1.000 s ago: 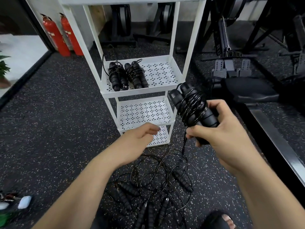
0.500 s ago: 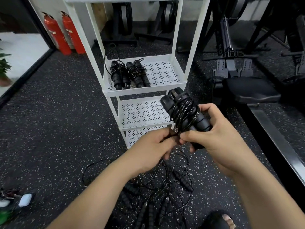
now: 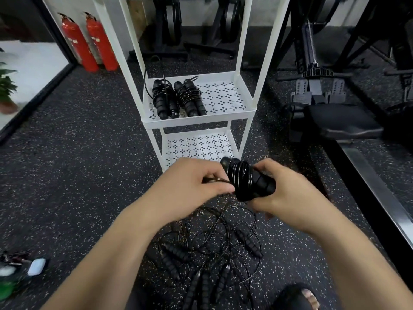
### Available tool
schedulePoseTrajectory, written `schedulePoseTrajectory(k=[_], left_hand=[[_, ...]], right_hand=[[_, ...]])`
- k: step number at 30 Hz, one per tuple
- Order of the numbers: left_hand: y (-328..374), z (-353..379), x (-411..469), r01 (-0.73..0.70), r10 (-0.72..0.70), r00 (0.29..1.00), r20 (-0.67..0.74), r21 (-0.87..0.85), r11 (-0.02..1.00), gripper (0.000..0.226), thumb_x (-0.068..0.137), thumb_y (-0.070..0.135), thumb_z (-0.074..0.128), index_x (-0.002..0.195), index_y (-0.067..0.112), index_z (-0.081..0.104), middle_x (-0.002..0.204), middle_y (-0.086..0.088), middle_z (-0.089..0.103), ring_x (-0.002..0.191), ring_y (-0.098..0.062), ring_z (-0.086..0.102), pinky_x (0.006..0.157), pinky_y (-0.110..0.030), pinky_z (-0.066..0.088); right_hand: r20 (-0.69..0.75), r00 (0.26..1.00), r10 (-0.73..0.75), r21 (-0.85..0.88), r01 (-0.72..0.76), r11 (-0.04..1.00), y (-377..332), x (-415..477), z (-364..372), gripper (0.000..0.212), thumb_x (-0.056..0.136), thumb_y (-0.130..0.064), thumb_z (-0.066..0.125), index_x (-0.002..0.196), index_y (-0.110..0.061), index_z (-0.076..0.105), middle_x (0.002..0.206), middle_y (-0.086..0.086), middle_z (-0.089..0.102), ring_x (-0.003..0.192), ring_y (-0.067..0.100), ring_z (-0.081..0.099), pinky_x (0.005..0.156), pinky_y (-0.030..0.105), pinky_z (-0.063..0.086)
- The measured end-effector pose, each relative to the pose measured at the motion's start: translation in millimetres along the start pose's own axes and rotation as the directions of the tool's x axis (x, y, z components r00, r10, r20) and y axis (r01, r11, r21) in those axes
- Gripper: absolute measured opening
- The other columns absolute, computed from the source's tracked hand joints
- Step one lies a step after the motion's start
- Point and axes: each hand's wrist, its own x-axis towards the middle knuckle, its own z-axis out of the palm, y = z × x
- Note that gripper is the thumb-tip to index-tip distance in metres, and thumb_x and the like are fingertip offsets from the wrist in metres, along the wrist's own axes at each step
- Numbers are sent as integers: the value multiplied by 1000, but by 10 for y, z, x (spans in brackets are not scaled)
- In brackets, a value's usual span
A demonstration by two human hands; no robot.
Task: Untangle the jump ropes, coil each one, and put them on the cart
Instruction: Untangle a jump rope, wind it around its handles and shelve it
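now the wound jump rope (image 3: 245, 180) sits lower than a second ago, in front of the bottom shelf of the cart (image 3: 199, 118). the left hand (image 3: 190, 189), free then, has closed in and pinches the loose cord just left of the bundle. the right hand (image 3: 288, 195) curls round the handles from the right. two coiled ropes (image 3: 178, 99) lie on the middle shelf, and a tangle of ropes (image 3: 214, 249) lies on the floor beneath the hands.
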Motion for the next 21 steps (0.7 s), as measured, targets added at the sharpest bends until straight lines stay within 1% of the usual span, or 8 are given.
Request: schedulePoseTrajectory(k=[3,6,7,10,12,14,17,21], left_hand=[[-7,-130,7,-32,24,996,-90,-90,995,8,91,46,80,89,38,79,65,13,66,53,-3,48,56,-20,37],[-68,-220,39,7,-16,993,-121,-73,997,18,87,57,79,94,40,80,80,2,75,65,-26,63,66,-40,49],[-95,-241,46,17,-29,991,-134,-91,996,20,85,57,79,94,39,81,80,5,76,68,-23,66,69,-39,50],[-122,-262,54,-13,-18,991,-133,-231,973,19,83,45,82,95,29,83,73,20,73,64,5,59,67,-13,42],[-129,-237,61,-38,4,994,-110,-309,950,21,82,40,82,95,23,83,79,17,75,68,6,61,69,-8,43],[-102,-198,59,-43,8,996,-91,-398,916,21,83,33,81,96,15,82,73,17,72,61,5,57,62,-6,42],[-85,-153,79,-25,-8,998,-61,-517,856,22,82,29,81,95,11,81,61,14,61,50,-1,40,51,-11,34],[-70,-89,113,-7,-19,999,-47,-500,866,26,79,36,84,93,15,82,60,10,56,50,-6,34,48,-14,31]], right_hand=[[236,972,-9,64,-6,998,-28,-63,36,53,73,-3,86,109,-33,62,83,9,79,60,24,74,61,52,64],[408,910,-78,264,-36,964,-99,-155,1,53,81,10,81,120,-18,59,82,20,78,64,20,70,59,36,58],[429,899,-93,303,-45,952,-131,-181,-31,53,83,11,80,122,-16,59,82,21,77,63,18,69,58,31,55],[511,848,-144,390,-79,918,-194,-225,-116,53,85,12,82,126,-13,60,92,23,78,69,20,72,53,26,52],[579,789,-203,433,-87,897,-211,-248,-135,50,85,10,83,126,-11,61,108,28,75,78,27,73,52,26,52],[612,754,-240,458,-91,884,-201,-253,-137,48,86,8,83,126,-8,61,115,33,71,81,29,73,52,25,52],[613,756,-231,454,-98,886,-208,-248,-98,42,86,6,84,119,-11,63,99,30,74,79,29,72,50,25,52],[603,763,-232,468,-103,878,-216,-250,-16,39,86,11,80,113,-11,62,84,21,71,73,27,70,47,23,48]])
